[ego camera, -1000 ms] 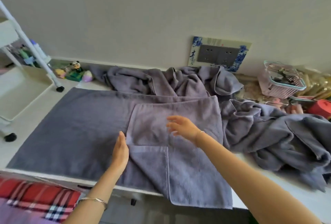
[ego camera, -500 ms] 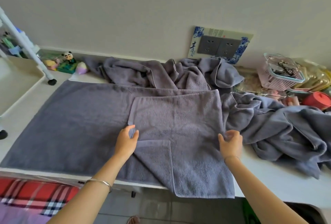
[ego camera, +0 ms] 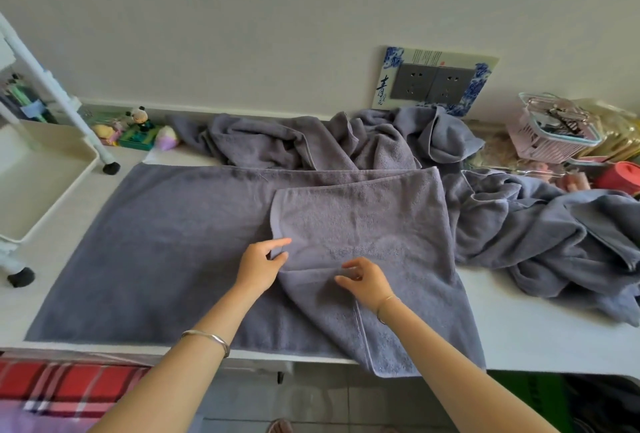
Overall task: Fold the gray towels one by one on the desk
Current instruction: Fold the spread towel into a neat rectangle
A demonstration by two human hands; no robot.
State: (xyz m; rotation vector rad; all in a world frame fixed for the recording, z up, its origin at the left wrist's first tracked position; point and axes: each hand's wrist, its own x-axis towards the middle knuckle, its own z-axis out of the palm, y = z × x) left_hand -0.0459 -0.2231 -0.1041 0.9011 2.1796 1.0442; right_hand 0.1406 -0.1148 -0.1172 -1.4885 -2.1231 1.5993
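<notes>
Now we have 1 gray towel (ego camera: 156,242) spread flat across the white desk (ego camera: 540,339), its right part doubled over into a folded flap (ego camera: 363,221) whose lower end hangs past the desk's front edge. Our left hand (ego camera: 261,264) pinches the flap's left hem between thumb and fingers. Our right hand (ego camera: 365,280) sits just beside it on the flap, fingers curled loosely against the cloth; we cannot tell whether it grips a fold. Behind the spread towel lies a crumpled heap of gray towels (ego camera: 311,145), and another rumpled towel (ego camera: 540,235) lies to the right. On the wall, the outlet plate (ego camera: 433,81) has a blue-patterned border bearing the character "青"; smaller writing beside it is too small to read. A pink basket (ego camera: 550,138) stands at the far right.
</notes>
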